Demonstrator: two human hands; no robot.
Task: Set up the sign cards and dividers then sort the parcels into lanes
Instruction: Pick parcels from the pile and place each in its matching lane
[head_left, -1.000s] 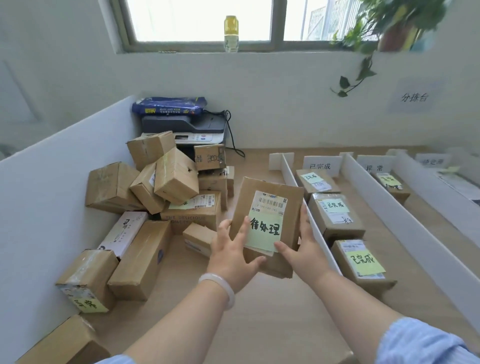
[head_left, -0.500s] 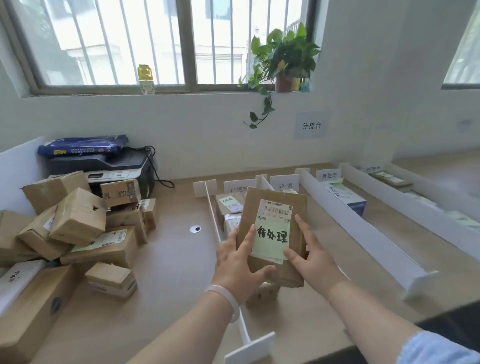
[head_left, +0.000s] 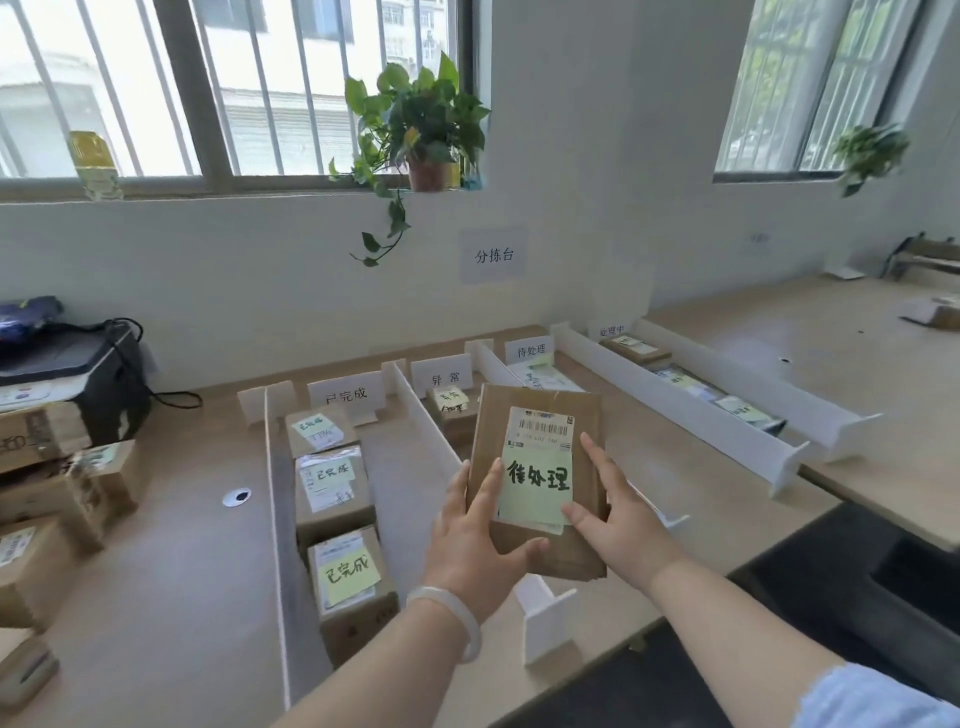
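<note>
Squarely between both grips (head_left: 467, 551) (head_left: 618, 525), parcel (head_left: 493, 431).

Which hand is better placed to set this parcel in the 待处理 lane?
The right hand, likely. It and the left hand both hold the parcel, but the 待处理 sign card and its lane lie to the right, on its side.

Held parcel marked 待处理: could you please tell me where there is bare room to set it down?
The 待处理 lane is bare from the flat packet by its sign card forward to its near end, wide enough, I think, for the held parcel. The 已完成 lane is crowded: three boxes in a row.
</note>
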